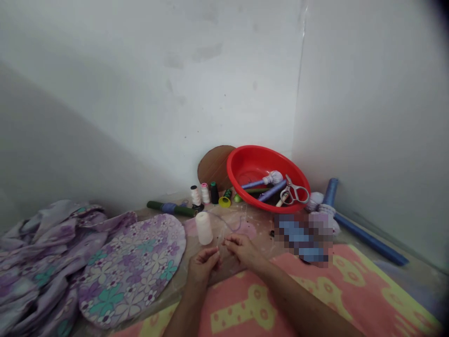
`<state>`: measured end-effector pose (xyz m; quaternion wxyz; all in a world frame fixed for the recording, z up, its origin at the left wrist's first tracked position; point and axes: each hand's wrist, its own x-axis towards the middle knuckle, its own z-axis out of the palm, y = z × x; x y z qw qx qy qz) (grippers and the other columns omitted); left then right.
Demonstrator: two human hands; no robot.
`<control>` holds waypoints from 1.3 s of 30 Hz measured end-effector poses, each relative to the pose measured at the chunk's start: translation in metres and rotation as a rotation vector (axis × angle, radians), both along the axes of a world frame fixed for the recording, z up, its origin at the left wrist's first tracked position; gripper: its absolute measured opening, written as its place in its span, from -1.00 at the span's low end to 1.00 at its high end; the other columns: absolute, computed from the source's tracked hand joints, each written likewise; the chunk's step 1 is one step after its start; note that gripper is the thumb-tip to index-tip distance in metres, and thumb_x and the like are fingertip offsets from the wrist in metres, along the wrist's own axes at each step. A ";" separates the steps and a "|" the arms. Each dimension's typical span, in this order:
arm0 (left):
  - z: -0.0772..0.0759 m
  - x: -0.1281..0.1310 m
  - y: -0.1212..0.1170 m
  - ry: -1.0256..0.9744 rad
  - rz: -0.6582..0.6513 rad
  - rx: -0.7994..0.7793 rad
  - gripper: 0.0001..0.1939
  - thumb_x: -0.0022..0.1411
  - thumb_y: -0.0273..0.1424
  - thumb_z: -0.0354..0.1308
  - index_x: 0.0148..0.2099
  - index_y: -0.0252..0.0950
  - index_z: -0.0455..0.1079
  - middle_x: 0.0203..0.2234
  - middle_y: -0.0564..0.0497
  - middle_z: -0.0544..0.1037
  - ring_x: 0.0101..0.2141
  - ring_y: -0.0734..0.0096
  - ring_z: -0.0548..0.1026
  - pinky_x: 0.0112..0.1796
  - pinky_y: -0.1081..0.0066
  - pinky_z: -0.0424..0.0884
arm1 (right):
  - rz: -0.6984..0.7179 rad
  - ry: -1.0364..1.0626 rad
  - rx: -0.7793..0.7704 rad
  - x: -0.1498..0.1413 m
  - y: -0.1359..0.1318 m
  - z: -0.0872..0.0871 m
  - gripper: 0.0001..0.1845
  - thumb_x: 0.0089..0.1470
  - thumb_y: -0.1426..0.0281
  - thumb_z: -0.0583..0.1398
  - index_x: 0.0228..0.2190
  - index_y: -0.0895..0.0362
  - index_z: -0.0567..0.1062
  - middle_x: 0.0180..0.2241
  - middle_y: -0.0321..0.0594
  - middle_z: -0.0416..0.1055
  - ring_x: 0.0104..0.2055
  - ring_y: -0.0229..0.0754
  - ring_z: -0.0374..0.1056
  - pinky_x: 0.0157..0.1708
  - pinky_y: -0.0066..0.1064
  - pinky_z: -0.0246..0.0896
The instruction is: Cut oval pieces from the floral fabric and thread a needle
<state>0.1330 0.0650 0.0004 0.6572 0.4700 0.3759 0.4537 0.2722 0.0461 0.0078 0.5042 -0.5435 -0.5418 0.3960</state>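
Observation:
My left hand point(204, 263) is closed in a pinch, thumb against forefinger, low in the middle of the head view. Just right of it and a little higher, my right hand point(241, 248) pinches too, its fingertips close to the left ones. Whatever the two pinches hold is too fine to make out. A white thread spool point(204, 228) stands upright right behind my hands. Past it, a thin purple cord point(229, 227) lies curved on the surface.
Behind stand several thread spools point(205, 193) near a green-and-blue rod point(171, 208). A red basin point(266, 154) holding scissors point(294, 193) leans by brown cardboard point(213, 166). Floral fabric point(136, 267) lies left, a patterned mat point(245, 309) in front, a blue rod point(372, 239) right.

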 end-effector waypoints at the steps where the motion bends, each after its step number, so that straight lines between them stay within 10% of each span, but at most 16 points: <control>1: 0.000 0.000 0.000 0.003 0.000 -0.004 -0.72 -0.33 -0.34 0.30 -0.50 -0.41 0.44 -0.77 0.06 0.42 -0.73 0.59 0.29 -0.65 0.56 0.16 | -0.003 0.034 -0.010 0.000 -0.001 -0.002 -0.83 -0.16 0.40 0.04 -0.67 0.20 0.29 -0.74 -0.43 0.05 -0.67 -0.43 -0.02 -0.67 -0.58 -0.12; 12: -0.013 0.001 0.007 0.025 0.000 -0.054 -0.68 -0.35 -0.29 0.31 -0.49 -0.40 0.42 -0.77 0.08 0.41 -0.73 0.58 0.29 -0.65 0.56 0.15 | -0.032 0.023 0.081 -0.003 -0.004 -0.009 -0.80 -0.16 0.35 0.07 -0.55 0.21 0.42 -0.56 -0.29 0.28 -0.45 -0.30 0.16 -0.42 -0.50 0.04; 24: -0.011 0.001 0.006 0.048 -0.074 -0.048 -0.69 -0.31 -0.28 0.30 -0.48 -0.41 0.43 -0.77 0.08 0.40 -0.72 0.60 0.27 -0.65 0.57 0.11 | -0.050 0.103 0.039 -0.006 -0.007 -0.011 -0.79 -0.17 0.34 0.08 -0.68 0.20 0.34 -0.71 -0.41 0.07 -0.62 -0.40 -0.02 -0.61 -0.56 -0.10; 39: -0.011 0.002 0.007 0.067 -0.067 -0.067 -0.72 -0.32 -0.31 0.30 -0.51 -0.40 0.42 -0.77 0.08 0.41 -0.72 0.58 0.30 -0.65 0.56 0.14 | 0.015 0.160 0.024 -0.005 -0.006 -0.012 -0.74 -0.16 0.35 0.07 -0.71 0.18 0.44 -0.71 -0.33 0.33 -0.63 -0.37 0.16 -0.61 -0.55 0.01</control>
